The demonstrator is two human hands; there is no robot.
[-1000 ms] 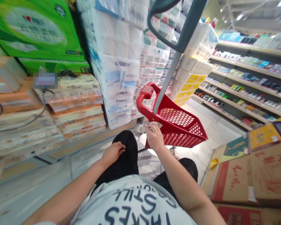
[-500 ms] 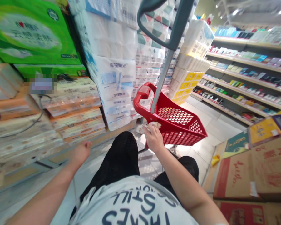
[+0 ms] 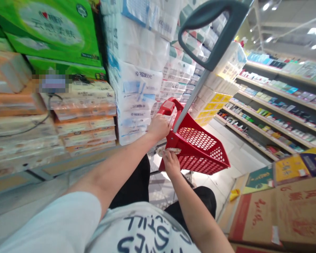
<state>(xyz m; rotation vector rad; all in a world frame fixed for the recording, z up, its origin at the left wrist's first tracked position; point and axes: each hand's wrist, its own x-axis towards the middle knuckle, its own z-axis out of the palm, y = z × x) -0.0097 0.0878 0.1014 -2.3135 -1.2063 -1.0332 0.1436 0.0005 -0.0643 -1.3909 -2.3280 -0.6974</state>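
Observation:
A red plastic shopping basket [image 3: 200, 147] stands tilted on the floor in front of me, with a grey pull handle [image 3: 213, 38] rising up from it. My left hand [image 3: 159, 127] is closed over the basket's red grab handle [image 3: 170, 105]. Below it, my right hand [image 3: 170, 162] is closed on a crumpled whitish cloth [image 3: 170, 151] pressed against the basket's near rim. I am crouched, my black-trousered knees under my arms.
Stacks of tissue and toilet-paper packs [image 3: 139, 70] fill the left side on a low pallet. Green cartons [image 3: 47, 31] sit above orange packs. Shelves of small goods [image 3: 279, 95] line the right aisle. Cardboard boxes [image 3: 284, 211] stand at my right.
My left hand rose from my knee, swung out to the left, then reached forward and closed over the basket's red handle. The right hand stayed at the rim with the cloth.

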